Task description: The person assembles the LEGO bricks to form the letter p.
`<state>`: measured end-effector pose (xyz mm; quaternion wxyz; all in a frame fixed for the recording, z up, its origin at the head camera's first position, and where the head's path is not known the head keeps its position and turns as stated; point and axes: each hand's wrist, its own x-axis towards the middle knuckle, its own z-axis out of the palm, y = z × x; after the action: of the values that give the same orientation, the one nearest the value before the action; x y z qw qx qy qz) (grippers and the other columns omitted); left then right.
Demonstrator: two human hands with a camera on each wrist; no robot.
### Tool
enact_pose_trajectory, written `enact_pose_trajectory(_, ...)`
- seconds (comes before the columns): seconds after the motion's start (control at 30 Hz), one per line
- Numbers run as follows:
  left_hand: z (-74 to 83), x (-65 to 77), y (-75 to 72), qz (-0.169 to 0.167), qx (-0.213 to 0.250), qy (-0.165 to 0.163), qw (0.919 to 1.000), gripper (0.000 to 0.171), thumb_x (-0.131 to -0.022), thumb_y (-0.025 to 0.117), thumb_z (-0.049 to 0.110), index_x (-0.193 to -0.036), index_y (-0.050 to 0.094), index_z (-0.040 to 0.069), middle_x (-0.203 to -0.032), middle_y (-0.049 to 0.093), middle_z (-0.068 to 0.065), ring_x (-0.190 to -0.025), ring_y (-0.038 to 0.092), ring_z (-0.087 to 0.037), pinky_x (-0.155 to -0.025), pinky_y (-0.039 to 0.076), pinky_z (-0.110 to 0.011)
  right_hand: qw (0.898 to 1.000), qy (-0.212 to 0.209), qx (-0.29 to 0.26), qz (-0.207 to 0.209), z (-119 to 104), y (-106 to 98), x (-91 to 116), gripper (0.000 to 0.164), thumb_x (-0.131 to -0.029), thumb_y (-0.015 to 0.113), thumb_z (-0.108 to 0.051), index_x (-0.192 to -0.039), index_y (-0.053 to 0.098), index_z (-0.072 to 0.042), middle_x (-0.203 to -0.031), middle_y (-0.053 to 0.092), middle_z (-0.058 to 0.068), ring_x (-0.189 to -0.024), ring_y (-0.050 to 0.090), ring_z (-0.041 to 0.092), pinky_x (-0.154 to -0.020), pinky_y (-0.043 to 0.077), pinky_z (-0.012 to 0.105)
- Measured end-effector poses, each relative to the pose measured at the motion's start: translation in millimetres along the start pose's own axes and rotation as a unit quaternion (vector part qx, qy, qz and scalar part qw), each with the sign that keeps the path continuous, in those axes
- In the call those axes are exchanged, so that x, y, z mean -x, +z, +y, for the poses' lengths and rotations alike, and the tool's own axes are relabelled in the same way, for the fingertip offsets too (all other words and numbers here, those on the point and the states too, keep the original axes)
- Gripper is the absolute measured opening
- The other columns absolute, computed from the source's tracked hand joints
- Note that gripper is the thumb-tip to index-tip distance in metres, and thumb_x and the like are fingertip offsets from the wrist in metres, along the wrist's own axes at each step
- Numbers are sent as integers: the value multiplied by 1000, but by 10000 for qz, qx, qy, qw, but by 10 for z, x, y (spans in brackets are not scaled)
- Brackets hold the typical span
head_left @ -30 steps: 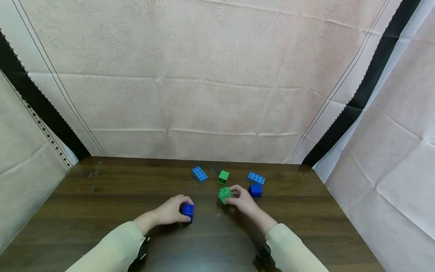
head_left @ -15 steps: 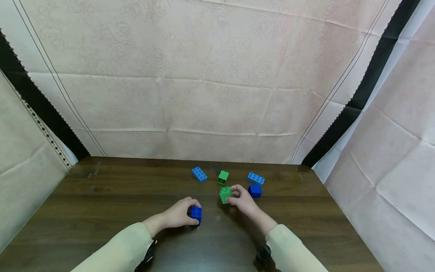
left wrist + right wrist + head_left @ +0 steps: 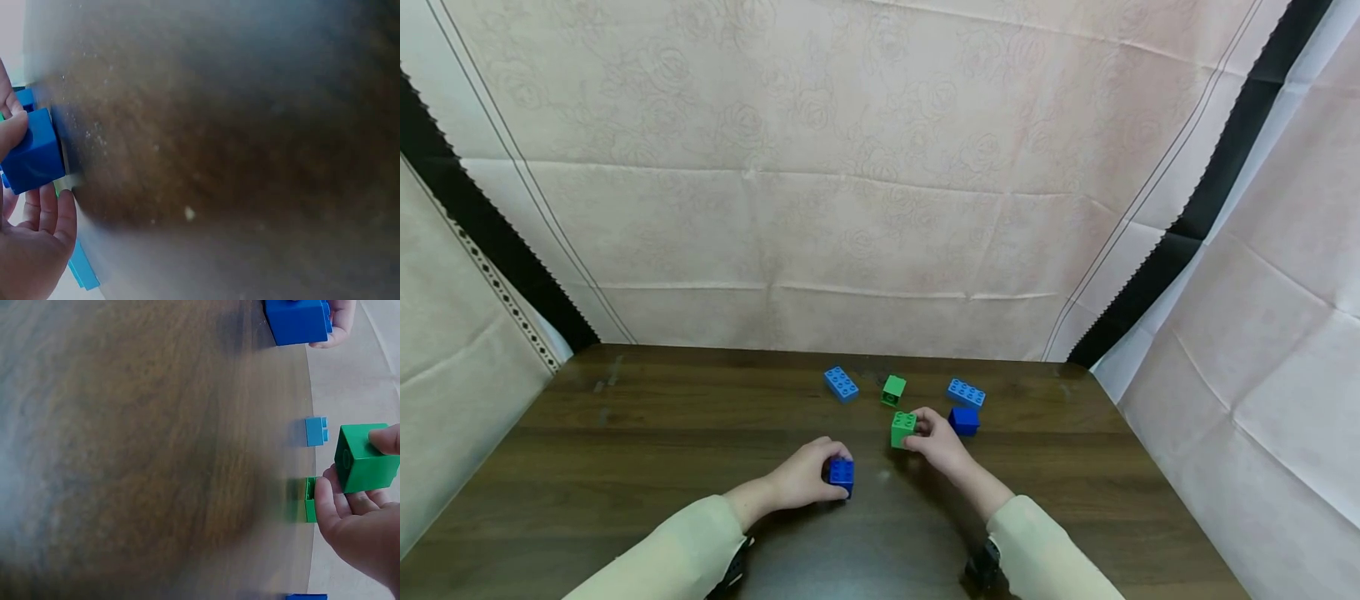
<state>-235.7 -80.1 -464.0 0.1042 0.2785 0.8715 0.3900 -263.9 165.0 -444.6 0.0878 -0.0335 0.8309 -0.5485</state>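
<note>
In the head view my left hand [image 3: 801, 477] grips a dark blue toy brick [image 3: 842, 475] between thumb and fingers, studs facing up. The left wrist view shows the thumb across one face of that blue brick [image 3: 36, 153]. My right hand [image 3: 942, 442] pinches a green toy brick [image 3: 903, 430] to the right of and farther off than the blue one, with a gap between the two. Seen from the right wrist, the green brick [image 3: 365, 459] sits between thumb and fingertips, apparently raised off the table.
Behind the hands lie a light blue brick [image 3: 841, 384], a small green brick [image 3: 892, 390] tipped with its hollow side forward, and another light blue brick [image 3: 966, 393]. A dark blue brick [image 3: 964, 421] sits just beyond my right hand. The brown table [image 3: 647, 433] meets a pale cloth backdrop [image 3: 820, 233].
My left hand has carried the dark blue brick to the right, closer to the green one. The green brick has turned from a tilt to straight and shifted slightly right within my right hand.
</note>
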Motion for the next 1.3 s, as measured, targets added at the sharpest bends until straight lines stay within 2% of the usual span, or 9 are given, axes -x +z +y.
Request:
enact_pose_trajectory(0.2, -22, -3, 31, 34, 1, 27, 10000, 38, -77, 77, 25, -107, 58, 11, -102, 55, -4, -95, 54, -17, -80, 51, -39, 9996, -136, -82, -233, -213, -58, 155, 30, -81, 61, -2, -108, 51, 5, -104, 63, 20, -87, 57, 15, -76, 49, 28)
enact_pose_trajectory(0.27, -24, 6, 30, 38, 22, 19, 10000, 40, -76, 77, 26, -108, 57, 11, -102, 55, -4, -96, 54, -17, -80, 50, -37, 9996, -208, -41, -180, -191, -67, 148, 30, -81, 63, -3, -108, 52, 4, -103, 62, 18, -87, 56, 14, -75, 49, 27)
enact_pose_trajectory(0.43, -8, 51, 7, 92, 187, -56, 9998, 38, -77, 77, 24, -104, 55, 9, -102, 57, -5, -95, 54, -17, -78, 49, -33, 9997, -250, -76, 28, 36, -72, -4, 32, -80, 66, -5, -110, 54, 2, -102, 60, 13, -87, 57, 15, -74, 50, 26)
enact_pose_trajectory(0.7, -45, 64, -3, 115, 392, -188, 9990, 32, -79, 75, 21, -100, 54, 9, -95, 59, -3, -90, 53, -14, -75, 47, -28, 9990, -403, -172, -65, -32, -108, 22, 34, -83, 67, -8, -113, 53, 2, -103, 61, 15, -88, 58, 14, -75, 51, 27)
enact_pose_trajectory(1.3, -41, 84, -2, 171, 488, -51, 9987, 31, -79, 75, 21, -98, 53, 9, -94, 59, -4, -87, 53, -14, -72, 47, -24, 9971, -639, -48, -409, -263, -3, 141, 36, -84, 67, -11, -116, 54, 0, -108, 64, 15, -95, 58, 20, -79, 50, 30)
